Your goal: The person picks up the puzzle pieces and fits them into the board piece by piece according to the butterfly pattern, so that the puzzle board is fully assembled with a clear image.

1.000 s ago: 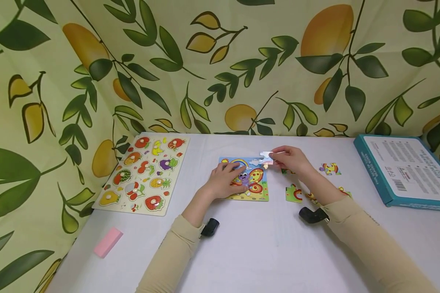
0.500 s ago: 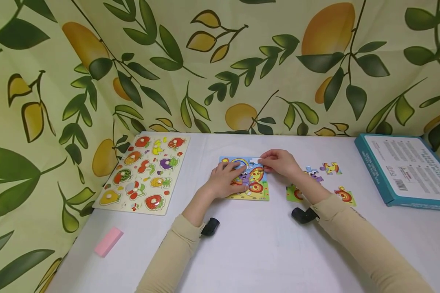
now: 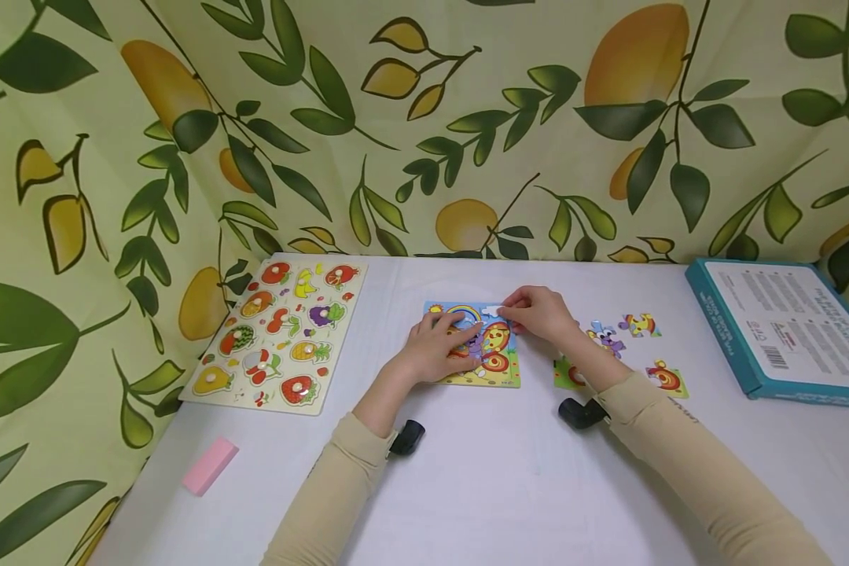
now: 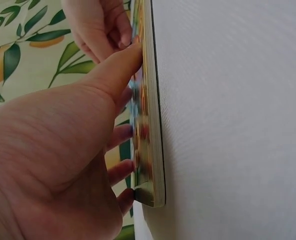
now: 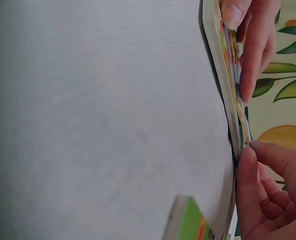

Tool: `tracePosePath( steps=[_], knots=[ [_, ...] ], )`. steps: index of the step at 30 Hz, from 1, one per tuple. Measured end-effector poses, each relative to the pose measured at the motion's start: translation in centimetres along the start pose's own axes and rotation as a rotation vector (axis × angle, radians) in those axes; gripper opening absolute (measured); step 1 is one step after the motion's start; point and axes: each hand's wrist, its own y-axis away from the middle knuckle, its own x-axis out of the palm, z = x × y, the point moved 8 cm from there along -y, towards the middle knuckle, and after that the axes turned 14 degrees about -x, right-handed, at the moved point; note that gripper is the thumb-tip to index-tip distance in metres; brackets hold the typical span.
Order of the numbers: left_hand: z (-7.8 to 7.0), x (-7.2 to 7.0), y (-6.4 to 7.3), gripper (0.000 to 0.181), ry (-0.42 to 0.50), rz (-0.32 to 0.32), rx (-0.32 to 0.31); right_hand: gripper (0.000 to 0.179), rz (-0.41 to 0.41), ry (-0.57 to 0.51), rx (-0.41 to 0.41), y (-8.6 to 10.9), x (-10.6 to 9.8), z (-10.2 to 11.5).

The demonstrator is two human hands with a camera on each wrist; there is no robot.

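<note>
A butterfly jigsaw puzzle [image 3: 498, 378] lies flat in the middle of the table. My left hand [image 3: 431, 350] rests on its left part with fingers spread over the picture, and in the left wrist view those fingertips touch its surface. At the upper right corner my right hand [image 3: 538, 313] pinches a puzzle piece [image 3: 492, 311] with white cloud on it, between thumb and index finger. In the right wrist view the piece's edge [image 5: 246, 131] sits against the board at the fingertips. Part of the picture is hidden under the left hand.
Several loose puzzle pieces [image 3: 639, 325] lie right of the puzzle, some partly behind the right forearm. A fruit peg board [image 3: 276, 338] is at the left, with a pink block [image 3: 210, 467] nearer the front. At the right lies a teal-edged box [image 3: 792, 322]. Patterned cloth hangs behind.
The right hand has moved left and brought the cloud piece down onto the puzzle's upper right corner. Over the last half second it has stayed there. The left hand has hardly moved.
</note>
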Motion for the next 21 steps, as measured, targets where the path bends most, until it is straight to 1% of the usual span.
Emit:
tracePosePath(
  steps=[4,8,16,21],
  knots=[
    [-0.01,0.09,0.02,0.064,-0.024,0.006,-0.002,0.028,0.008,-0.002,0.005,-0.04,0.04,-0.10],
    [-0.02,0.10,0.00,0.064,-0.025,0.003,-0.004,0.031,0.019,-0.004,0.006,-0.14,0.16,-0.19],
    [-0.08,0.02,0.05,0.064,-0.024,0.000,-0.005,0.032,0.030,0.055,-0.022,-0.30,0.19,0.01],
    [-0.09,0.00,0.02,0.064,-0.028,-0.001,-0.007,0.034,0.032,0.060,-0.019,-0.48,0.29,-0.17]
  ],
)
